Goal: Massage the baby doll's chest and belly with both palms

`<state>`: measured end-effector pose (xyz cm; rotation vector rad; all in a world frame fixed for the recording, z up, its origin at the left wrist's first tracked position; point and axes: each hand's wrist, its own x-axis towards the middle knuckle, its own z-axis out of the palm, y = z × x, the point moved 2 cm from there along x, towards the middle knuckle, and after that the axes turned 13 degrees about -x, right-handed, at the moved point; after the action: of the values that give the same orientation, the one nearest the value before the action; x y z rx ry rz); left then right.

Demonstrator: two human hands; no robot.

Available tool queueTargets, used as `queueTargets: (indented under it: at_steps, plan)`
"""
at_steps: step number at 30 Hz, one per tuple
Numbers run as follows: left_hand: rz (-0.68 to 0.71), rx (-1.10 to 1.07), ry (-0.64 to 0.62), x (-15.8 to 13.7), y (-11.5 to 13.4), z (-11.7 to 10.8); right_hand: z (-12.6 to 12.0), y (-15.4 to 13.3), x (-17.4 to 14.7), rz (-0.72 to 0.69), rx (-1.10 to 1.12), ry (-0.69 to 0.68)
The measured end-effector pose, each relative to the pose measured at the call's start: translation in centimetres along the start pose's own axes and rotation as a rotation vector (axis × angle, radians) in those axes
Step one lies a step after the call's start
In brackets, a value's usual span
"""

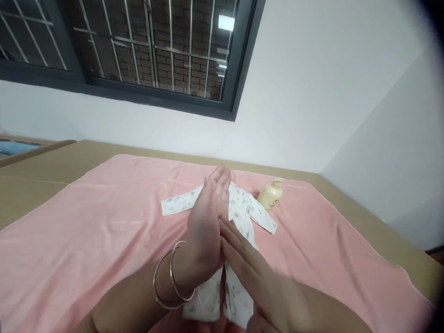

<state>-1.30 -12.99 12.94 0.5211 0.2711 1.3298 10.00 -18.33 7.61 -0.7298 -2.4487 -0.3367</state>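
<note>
My left hand (209, 217) is raised with its fingers stretched out, and two thin bangles (173, 277) circle its wrist. Against its palm lies my right hand (248, 259), fingers straight and pointing up to the left. Nothing shows between the two palms. Behind and below them a white baby one-piece with small printed figures (239, 208) is spread flat, sleeves out to both sides and legs toward me. The hands hide its middle. Beside its right sleeve stands a pale yellow pump bottle (270, 195), slightly tilted in view.
A pink cloth (114, 222) with folds covers much of the wooden surface (83, 155). At the back rises a white wall (294, 92) with a dark-framed, barred window (152, 51). Something light blue (17, 148) shows at the far left edge.
</note>
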Motion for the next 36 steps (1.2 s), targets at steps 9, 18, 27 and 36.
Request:
queueTargets:
  at_steps: [9, 18, 27, 36]
  plan:
    - [-0.223, -0.110, -0.105, 0.1, -1.6, -0.1, -0.8, -0.2, -0.3, -0.078, 0.008, 0.088]
    - [-0.643, -0.017, -0.166, 4.6, -5.7, -3.1, -0.2, 0.2, 0.0, -0.066, -0.044, 0.121]
    - [-0.112, 0.108, 0.098, 10.1, -0.2, -5.3, 6.8, 8.1, 1.1, 0.446, -0.047, 0.076]
    - [0.325, 0.639, 0.251, 16.1, -3.6, -14.1, 11.6, 13.2, 0.5, 0.397, -0.022, -0.148]
